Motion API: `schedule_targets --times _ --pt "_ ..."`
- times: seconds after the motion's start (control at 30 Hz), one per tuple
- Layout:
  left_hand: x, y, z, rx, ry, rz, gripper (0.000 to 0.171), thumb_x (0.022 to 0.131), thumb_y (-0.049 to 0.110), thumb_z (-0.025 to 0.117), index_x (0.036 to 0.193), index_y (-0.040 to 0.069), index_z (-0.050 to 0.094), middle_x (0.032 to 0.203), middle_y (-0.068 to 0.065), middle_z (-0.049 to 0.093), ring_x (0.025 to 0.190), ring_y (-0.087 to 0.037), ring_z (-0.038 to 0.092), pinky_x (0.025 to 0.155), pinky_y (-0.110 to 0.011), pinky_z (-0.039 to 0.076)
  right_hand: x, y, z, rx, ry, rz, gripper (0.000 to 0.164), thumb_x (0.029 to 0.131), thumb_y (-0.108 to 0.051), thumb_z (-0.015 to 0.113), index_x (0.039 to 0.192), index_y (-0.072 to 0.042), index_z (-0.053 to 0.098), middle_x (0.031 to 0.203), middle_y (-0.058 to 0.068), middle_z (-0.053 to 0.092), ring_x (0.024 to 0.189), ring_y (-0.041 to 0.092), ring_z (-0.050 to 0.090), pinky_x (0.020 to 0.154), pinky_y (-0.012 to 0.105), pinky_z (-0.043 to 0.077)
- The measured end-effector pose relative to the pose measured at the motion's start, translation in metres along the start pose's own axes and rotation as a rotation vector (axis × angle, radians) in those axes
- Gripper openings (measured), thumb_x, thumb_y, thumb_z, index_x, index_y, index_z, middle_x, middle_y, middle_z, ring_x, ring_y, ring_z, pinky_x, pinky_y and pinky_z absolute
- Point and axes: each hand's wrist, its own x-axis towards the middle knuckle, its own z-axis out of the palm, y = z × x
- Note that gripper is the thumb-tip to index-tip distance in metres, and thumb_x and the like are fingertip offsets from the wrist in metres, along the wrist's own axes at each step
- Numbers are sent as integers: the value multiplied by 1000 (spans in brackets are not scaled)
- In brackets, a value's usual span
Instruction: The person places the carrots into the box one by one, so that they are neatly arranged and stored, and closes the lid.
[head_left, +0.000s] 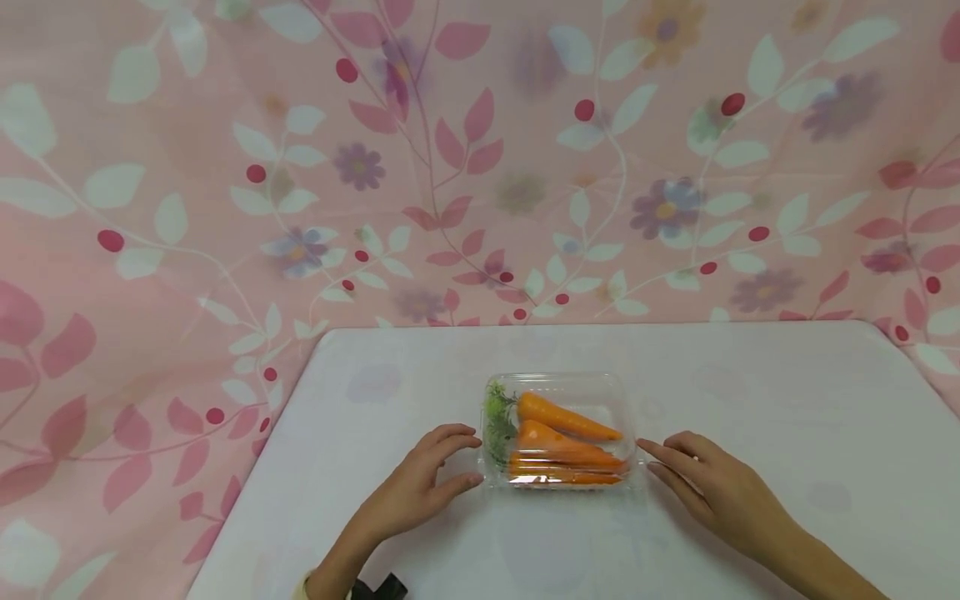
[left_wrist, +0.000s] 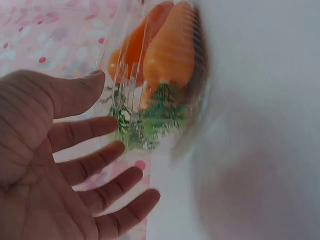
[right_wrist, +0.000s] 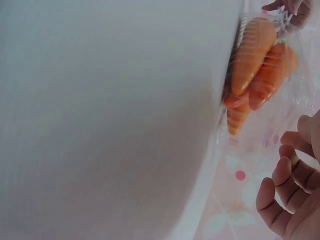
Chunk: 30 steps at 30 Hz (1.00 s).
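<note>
A clear plastic clamshell box (head_left: 555,385) sits on the white table with its lid down. Inside lie several orange carrots (head_left: 566,446), their green tops (head_left: 498,421) toward the left end. My left hand (head_left: 420,479) is at the box's left end, fingers spread and loosely bent, the fingertips at or very near its edge. Opposite it, my right hand (head_left: 712,483) points its fingers at the right end, tips close to the rim. In the left wrist view the left hand (left_wrist: 75,160) has nothing in its palm. The right hand (right_wrist: 295,185) shows relaxed, slightly bent fingers.
The white table (head_left: 405,375) has its back edge beyond the box. Behind and to the left hangs a pink cloth (head_left: 465,167) printed with leaves and flowers. A black strap piece (head_left: 382,587) shows at the left wrist.
</note>
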Motion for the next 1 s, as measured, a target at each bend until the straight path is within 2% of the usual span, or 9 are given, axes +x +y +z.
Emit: schedule_targets --times 0.1,0.23,0.3,0.43,0.57,0.67,0.83,1.0 --pt "2 1 2 -52 20 -74 44 93 37 70 127 10 61 137 -9 51 127 -24 48 89 -56 49 0 -4 -1 86 -46 124 24 95 -28 68 116 -16 74 96 -16 56 71 -3 47 56 8 39" --pt "3 2 7 -106 69 -166 37 91 32 73 122 13 65 133 -8 55 123 -24 50 87 -53 50 5 -13 -2 168 -90 309 33 81 -13 82 112 -21 75 88 -20 53 67 -2 45 55 12 40" --pt "4 2 9 -123 104 -196 34 90 28 75 119 13 67 130 -8 57 121 -24 52 85 -50 51 8 -17 -3 185 -103 377 30 82 -17 82 110 -24 75 85 -19 52 65 -1 45 54 16 40" --pt "5 2 14 -134 171 -217 31 87 25 78 114 13 68 123 -2 60 117 -25 56 82 -46 52 11 -22 -5 197 -111 449 25 82 -25 83 106 -26 73 81 -17 52 65 1 46 54 20 42" --pt "6 2 18 -153 193 -241 33 86 24 78 114 14 64 119 -1 61 114 -31 58 80 -45 52 12 -25 -6 185 -139 521 18 83 -30 82 97 -27 71 79 -15 52 66 2 47 53 21 41" --pt "7 4 20 -188 185 -302 37 87 23 77 117 10 59 120 -7 61 113 -33 59 80 -44 53 13 -27 -7 198 -211 611 14 85 -38 79 91 -29 70 78 -14 53 67 4 48 53 22 40" --pt "7 9 22 -332 137 -451 38 90 25 73 115 2 57 119 -13 60 106 -29 62 70 -39 56 18 -28 -10 284 -348 755 22 89 -45 71 93 -24 72 82 -9 57 70 7 51 57 24 43" --pt "6 12 22 -436 63 -510 31 95 27 67 101 -2 68 102 -11 69 93 -24 67 61 -37 57 21 -26 -11 384 -440 815 23 94 -42 67 88 -20 72 93 -3 60 80 12 54 62 26 45"
